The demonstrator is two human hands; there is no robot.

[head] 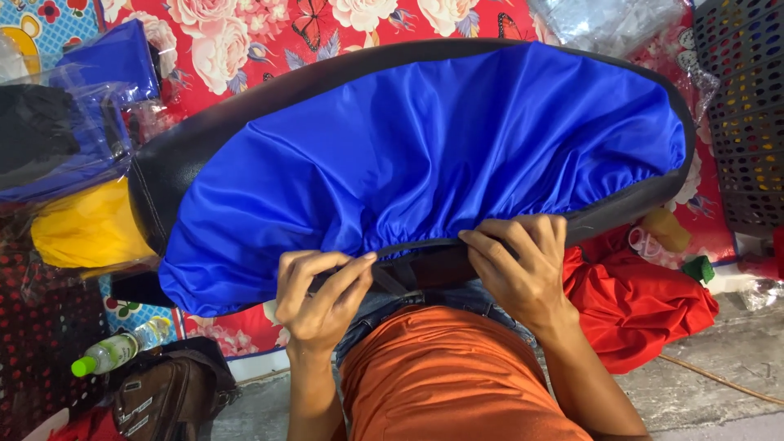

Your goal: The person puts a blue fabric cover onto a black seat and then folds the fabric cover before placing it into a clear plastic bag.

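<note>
Top left: clear plastic bags (57, 139), stacked, with blue, black and yellow fabric folded inside. Blue one (114, 57) up top, yellow one (86, 229) lowest, squashed against the seat's end. Another crinkly clear bag (604, 20) along the top edge, right of centre. Dark plastic crate (747, 114) with a grid of holes at far right. Bottle (118, 351) with green cap lying bottom left, pale label too small to make out. Brown bag (163, 396) just beside it. Red cloth (633, 298) heaped at right, touching the right forearm. Floral red sheet (245, 41) under all of it.

Middle of the shot: long black seat (163, 167), mostly wrapped in a shiny blue cover (441, 155), gathered elastic hem along the near edge. Black still bare at the left end and along the top and right rim.

Left hand (318, 298): fingers (327, 273) curled tight, pinching the hem of the cover at the near edge, thumb tip pressed against the gathered fabric. Right hand (518, 269): fingers (510, 237) bent and hooked over the same hem a bit further right, clamped on cover and seat edge together. Hands near each other, not touching. Orange shirt (449, 376) right below, seat pulled in against the waist.
</note>
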